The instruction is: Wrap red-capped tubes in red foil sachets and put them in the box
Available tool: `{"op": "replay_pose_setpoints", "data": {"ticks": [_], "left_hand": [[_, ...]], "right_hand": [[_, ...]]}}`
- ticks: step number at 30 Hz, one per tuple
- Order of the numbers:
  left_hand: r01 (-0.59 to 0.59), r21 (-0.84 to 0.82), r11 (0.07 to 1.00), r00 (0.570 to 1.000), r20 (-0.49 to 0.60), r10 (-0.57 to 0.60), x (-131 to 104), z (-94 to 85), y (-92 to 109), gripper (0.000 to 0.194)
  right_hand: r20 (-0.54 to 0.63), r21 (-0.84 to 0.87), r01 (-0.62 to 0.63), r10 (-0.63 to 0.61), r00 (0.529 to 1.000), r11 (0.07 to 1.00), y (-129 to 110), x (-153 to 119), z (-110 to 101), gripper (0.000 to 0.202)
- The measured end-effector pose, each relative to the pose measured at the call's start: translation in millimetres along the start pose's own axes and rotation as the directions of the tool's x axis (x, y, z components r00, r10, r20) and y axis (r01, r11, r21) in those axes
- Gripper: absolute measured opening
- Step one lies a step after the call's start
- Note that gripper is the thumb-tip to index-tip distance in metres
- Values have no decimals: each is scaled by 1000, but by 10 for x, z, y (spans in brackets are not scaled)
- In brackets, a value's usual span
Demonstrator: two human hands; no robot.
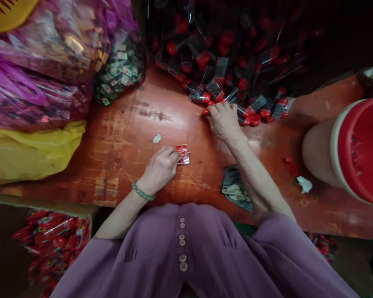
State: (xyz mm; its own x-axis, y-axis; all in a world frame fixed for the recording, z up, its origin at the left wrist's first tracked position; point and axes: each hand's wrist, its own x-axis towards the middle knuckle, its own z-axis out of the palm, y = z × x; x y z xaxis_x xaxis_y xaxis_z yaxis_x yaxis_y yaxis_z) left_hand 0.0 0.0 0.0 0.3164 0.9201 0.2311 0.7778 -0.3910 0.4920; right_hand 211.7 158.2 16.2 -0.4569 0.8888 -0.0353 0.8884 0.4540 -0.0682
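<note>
My left hand point(164, 165), with a green bead bracelet at the wrist, has its fingers closed on a small red and clear packet point(182, 155) on the reddish wooden table point(136, 145). Farther forward and to the right, my right hand point(224, 120) reaches to the near edge of a heap of clear containers with red caps point(216, 89). Its fingertips are bent over a red cap point(206, 112) at the heap's edge; whether they grip it is hard to tell.
Bags of small packets point(121, 66) and a yellow bag point(34, 151) lie on the left. A red-rimmed tub point(338, 145) is at the right. A cloth point(236, 186) lies near the front edge. Below left, a box holds red packages point(56, 240).
</note>
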Motion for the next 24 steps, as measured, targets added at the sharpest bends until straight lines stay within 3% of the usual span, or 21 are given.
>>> {"op": "replay_pose_setpoints", "data": {"ticks": [3, 5, 7, 9, 11, 14, 19, 24], "left_hand": [[26, -131, 991, 991, -127, -43, 16, 8, -51, 18], [57, -244, 968, 966, -231, -115, 6, 4, -64, 14], [75, -336, 939, 938, -295, -181, -22, -22, -52, 11], [75, -375, 924, 922, -326, -207, -65, -68, -22, 9], [58, -345, 937, 918, -349, -186, -115, -122, 17, 6], [-19, -225, 974, 915, -398, -74, -192, -192, 72, 2], [-131, -101, 986, 910, -408, 79, -306, -256, 149, 9], [-204, -75, 976, 912, -378, 161, -380, -283, 218, 17]], "right_hand": [[-107, 238, 2, 24, 994, 971, -43, -113, -3, 28], [-174, 489, 37, 56, 983, 871, -102, -264, -47, 33], [-169, 743, 59, 102, 980, 667, -198, -473, -118, 39], [-74, 919, 18, 128, 989, 394, -321, -716, -197, 41], [53, 986, -74, 142, 988, 147, -452, -958, -268, 38], [224, 972, -215, 99, 969, -94, -626, -1246, -333, 32], [359, 885, -376, -112, 927, -274, -797, -1432, -359, 38], [403, 842, -473, -281, 871, -259, -824, -1430, -362, 50]]}}
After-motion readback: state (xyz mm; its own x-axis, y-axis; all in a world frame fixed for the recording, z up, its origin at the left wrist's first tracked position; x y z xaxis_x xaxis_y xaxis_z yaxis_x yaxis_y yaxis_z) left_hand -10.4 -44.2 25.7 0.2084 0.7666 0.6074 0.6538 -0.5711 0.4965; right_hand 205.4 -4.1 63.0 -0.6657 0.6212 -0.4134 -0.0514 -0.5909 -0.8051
